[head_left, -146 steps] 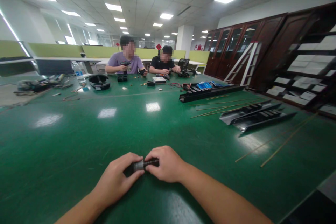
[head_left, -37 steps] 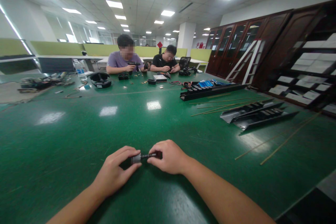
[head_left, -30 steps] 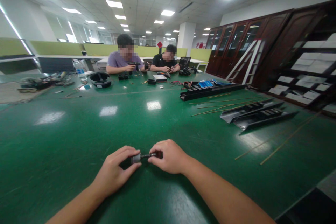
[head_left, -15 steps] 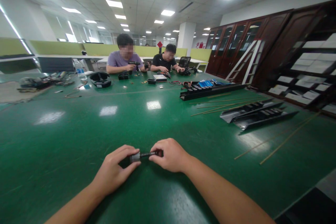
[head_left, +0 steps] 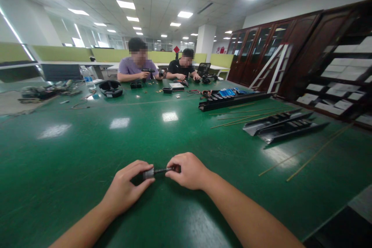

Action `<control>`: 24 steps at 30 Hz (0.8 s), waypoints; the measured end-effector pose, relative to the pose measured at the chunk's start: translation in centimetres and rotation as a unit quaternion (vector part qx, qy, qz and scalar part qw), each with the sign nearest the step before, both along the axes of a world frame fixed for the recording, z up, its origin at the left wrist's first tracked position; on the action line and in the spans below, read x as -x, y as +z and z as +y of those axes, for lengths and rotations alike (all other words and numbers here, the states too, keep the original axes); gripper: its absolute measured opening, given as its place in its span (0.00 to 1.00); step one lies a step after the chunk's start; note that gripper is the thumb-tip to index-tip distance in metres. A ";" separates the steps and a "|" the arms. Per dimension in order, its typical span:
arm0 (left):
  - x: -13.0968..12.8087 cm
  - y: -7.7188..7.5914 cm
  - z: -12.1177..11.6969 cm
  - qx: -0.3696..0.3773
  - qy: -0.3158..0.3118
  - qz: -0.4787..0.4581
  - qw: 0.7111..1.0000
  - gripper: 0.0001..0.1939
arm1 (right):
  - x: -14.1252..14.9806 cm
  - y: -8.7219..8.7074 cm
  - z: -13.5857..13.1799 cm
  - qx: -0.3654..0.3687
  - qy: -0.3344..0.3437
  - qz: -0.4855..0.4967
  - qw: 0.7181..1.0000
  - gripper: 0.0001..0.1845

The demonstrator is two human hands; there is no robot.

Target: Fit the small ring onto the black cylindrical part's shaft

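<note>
Just above the green table (head_left: 95, 147), in the lower middle of the head view, my two hands hold a slim part from both ends. My left hand (head_left: 129, 186) is closed, thumb and fingers gripping a short grey metal cylinder (head_left: 149, 173) whose dark left end lies partly within the hand. From its right side a thin dark rod (head_left: 159, 171) runs across to my right hand (head_left: 188, 172). The right fingertips pinch the rod near its far end, which the fingers partly cover. What kind of part this is cannot be made out.
Black metal channels (head_left: 283, 128) and thin yellowish rods (head_left: 235, 123) lie to the right. A longer channel (head_left: 232, 101) with blue pieces sits behind them. Across the table, one person (head_left: 136, 70) holds a power drill (head_left: 147, 70); another (head_left: 181, 70) handles small parts. A black headset (head_left: 110, 88) lies far left.
Since the oldest frame my hands have moved slightly apart, and more of the dark rod shows between them. In the last second they have stayed nearly still, drifting a little left.
</note>
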State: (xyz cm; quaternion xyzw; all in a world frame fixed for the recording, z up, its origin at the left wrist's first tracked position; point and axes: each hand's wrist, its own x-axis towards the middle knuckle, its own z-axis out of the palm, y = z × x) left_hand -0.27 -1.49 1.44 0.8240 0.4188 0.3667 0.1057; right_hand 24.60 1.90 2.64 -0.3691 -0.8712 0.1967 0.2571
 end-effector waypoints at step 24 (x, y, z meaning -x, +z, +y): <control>0.4 -0.2 0.3 0.003 0.006 0.004 1.000 0.14 | -0.2 -0.1 0.3 0.007 -0.005 0.001 1.000 0.09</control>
